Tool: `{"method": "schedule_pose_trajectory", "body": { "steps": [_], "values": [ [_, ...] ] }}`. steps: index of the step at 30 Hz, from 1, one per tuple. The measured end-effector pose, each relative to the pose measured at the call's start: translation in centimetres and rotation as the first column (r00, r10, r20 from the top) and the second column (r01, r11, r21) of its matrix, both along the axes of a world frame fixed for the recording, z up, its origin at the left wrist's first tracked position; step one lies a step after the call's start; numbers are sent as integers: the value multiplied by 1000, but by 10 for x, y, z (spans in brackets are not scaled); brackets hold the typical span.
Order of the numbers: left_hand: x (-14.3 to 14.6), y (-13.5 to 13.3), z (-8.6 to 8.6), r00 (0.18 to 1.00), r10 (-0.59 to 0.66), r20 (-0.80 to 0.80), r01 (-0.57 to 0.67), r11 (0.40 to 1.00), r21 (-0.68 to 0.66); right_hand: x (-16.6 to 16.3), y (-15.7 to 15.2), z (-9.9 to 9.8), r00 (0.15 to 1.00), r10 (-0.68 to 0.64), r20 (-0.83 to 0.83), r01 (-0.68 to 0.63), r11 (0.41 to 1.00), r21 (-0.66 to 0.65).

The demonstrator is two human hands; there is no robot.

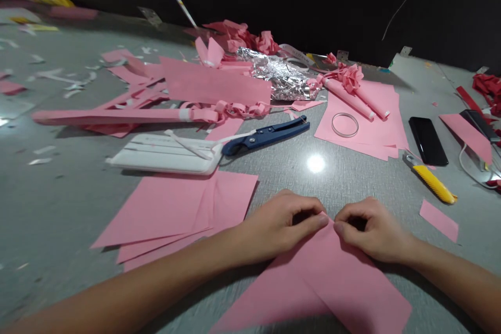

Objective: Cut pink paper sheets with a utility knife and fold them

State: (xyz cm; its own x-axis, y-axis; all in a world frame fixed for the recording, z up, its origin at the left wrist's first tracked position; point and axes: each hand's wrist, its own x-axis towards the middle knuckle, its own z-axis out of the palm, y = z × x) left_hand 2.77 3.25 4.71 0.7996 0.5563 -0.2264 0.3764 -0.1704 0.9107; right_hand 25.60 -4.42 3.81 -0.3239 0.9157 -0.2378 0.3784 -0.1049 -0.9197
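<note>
A sheet of pink paper [313, 276] lies on the grey table close in front of me, with a crease or overlapping edge running down its middle. At its far tip, my left hand [287, 219] pinches the paper between thumb and fingers. Just to the right, my right hand [370, 227] pinches the same tip, its thumb almost touching the left one. The paper's near edge runs out of the bottom of the view. Beside my left forearm rests a stack of pink sheets [168, 209], partly covered by the arm.
Beyond the hands lie blue-handled scissors [270, 135] on a white flat pack [168, 154], crumpled foil [282, 75] and rolled pink paper [105, 116]. To the right are a bangle [345, 114] on pink sheets, a black phone [428, 141] and a yellow cutter [434, 182].
</note>
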Motion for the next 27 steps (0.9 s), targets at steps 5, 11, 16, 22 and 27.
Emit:
{"method": "schedule_pose_trajectory", "body": {
  "steps": [5, 11, 16, 22, 27],
  "values": [
    [1, -1, -2, 1000, 25, 19, -24, 998, -55, -1, 0, 1, 1000, 4, -4, -4, 1000, 0],
    [1, -3, -4, 997, 35, 64, -31, 997, -67, -2, 1, 4, 1000, 10, 3, -10, 1000, 8],
    [0, -4, -7, 995, 23, 96, -19, 999, -41, -3, -1, -1, 1000, -19, -13, 19, 1000, 23],
    [0, -6, -10, 994, 18, 105, -16, 1000, -22, -5, -2, -4, 999, -31, -36, 33, 998, 59],
    [0, -6, -12, 994, 21, 111, -19, 1000, -16, -4, -4, -5, 1000, -15, -15, 16, 996, 84]
  ]
}}
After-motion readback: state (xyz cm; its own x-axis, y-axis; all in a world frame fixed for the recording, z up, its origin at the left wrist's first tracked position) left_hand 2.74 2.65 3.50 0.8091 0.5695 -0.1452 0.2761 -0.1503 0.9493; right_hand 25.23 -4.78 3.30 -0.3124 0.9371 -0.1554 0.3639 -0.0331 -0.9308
